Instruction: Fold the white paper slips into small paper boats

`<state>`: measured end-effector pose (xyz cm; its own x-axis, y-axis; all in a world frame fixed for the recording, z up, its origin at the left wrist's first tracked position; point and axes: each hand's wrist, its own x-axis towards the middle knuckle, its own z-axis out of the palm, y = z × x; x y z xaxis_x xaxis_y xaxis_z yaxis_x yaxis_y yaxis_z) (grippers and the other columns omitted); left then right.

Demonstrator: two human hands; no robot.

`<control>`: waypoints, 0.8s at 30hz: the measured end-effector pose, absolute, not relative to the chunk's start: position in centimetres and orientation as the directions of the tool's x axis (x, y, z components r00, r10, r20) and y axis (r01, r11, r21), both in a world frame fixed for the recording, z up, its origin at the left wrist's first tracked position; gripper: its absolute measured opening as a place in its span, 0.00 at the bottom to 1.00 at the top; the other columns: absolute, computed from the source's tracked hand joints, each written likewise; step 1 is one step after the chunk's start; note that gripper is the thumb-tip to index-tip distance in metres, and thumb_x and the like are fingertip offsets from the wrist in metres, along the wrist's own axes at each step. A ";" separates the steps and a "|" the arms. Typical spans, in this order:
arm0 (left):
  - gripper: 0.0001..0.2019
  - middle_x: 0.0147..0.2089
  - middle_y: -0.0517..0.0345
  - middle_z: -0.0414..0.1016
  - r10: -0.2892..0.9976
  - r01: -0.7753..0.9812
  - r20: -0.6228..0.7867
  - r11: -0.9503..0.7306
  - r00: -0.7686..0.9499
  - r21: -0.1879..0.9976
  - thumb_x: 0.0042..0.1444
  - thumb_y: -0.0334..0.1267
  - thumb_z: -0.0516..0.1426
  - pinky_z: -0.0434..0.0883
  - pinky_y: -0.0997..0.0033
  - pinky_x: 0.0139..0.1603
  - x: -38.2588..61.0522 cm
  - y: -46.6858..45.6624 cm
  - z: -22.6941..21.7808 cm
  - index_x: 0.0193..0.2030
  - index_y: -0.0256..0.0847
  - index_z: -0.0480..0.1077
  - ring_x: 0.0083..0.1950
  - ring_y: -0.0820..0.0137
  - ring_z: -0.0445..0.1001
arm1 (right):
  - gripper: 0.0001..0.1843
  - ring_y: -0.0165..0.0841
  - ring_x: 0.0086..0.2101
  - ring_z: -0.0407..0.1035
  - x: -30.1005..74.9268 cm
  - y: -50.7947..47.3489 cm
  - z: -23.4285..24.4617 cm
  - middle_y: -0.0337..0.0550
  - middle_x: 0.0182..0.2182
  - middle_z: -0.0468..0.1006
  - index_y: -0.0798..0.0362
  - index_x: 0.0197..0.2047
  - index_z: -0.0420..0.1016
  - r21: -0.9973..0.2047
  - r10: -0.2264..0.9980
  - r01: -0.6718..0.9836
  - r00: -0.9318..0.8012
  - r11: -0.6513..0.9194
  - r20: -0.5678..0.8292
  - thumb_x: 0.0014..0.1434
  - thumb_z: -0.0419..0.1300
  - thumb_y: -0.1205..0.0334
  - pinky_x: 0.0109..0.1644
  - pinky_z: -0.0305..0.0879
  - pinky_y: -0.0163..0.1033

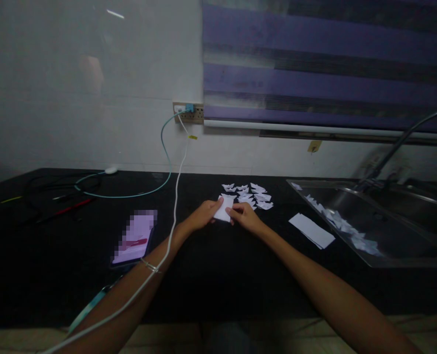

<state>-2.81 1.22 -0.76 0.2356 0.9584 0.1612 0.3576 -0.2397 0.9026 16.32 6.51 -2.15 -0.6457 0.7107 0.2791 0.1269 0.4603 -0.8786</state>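
Note:
Both of my hands grip one small white sheet of paper (224,210) above the black counter (240,275). My left hand (204,215) is closed on its left side, the thumb lying over the front. From the other side, my right hand (246,216) pinches the lower right part. Fingers behind the sheet are mostly hidden. Just beyond lie several small folded paper boats (258,189), grouped in loose rows. To the right rests a small stack of flat white paper strips (312,230).
More folded paper pieces line the left rim of the steel sink (379,263), under a curved faucet (406,135). A phone (135,238) lies left of my forearm. A white cable (174,211) runs from the wall outlet (194,114) across my left arm. Dark cords (56,189) lie far left.

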 end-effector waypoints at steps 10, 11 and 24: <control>0.28 0.32 0.56 0.71 0.959 0.225 0.235 -0.267 0.159 0.937 0.61 0.62 0.50 0.62 0.73 0.31 -2.8 1.6 -1.2 0.37 0.34 0.71 0.32 0.71 0.65 | 0.29 0.28 0.21 0.64 16.1 6.3 -1.9 0.38 0.18 0.71 0.55 0.21 0.71 -0.875 0.667 0.119 -0.698 0.469 0.262 0.61 0.56 0.38 0.29 0.59 0.34; 0.27 0.33 0.57 0.71 0.960 0.204 0.234 -0.263 0.156 0.943 0.61 0.62 0.51 0.62 0.73 0.32 -2.8 1.5 -1.2 0.38 0.34 0.70 0.32 0.71 0.66 | 0.29 0.28 0.21 0.64 16.1 6.3 -1.9 0.38 0.17 0.71 0.55 0.21 0.71 -0.877 0.665 0.117 -0.700 0.467 0.260 0.61 0.57 0.38 0.29 0.59 0.34; 0.29 0.25 0.62 0.66 0.979 0.123 0.195 -0.201 0.062 0.972 0.55 0.66 0.52 0.59 0.75 0.23 -1.9 1.2 0.1 0.31 0.36 0.66 0.23 0.75 0.63 | 0.26 0.28 0.21 0.62 16.2 5.8 -1.6 0.38 0.17 0.70 0.55 0.20 0.70 -0.914 0.725 0.125 -0.654 0.386 0.217 0.60 0.59 0.42 0.28 0.56 0.35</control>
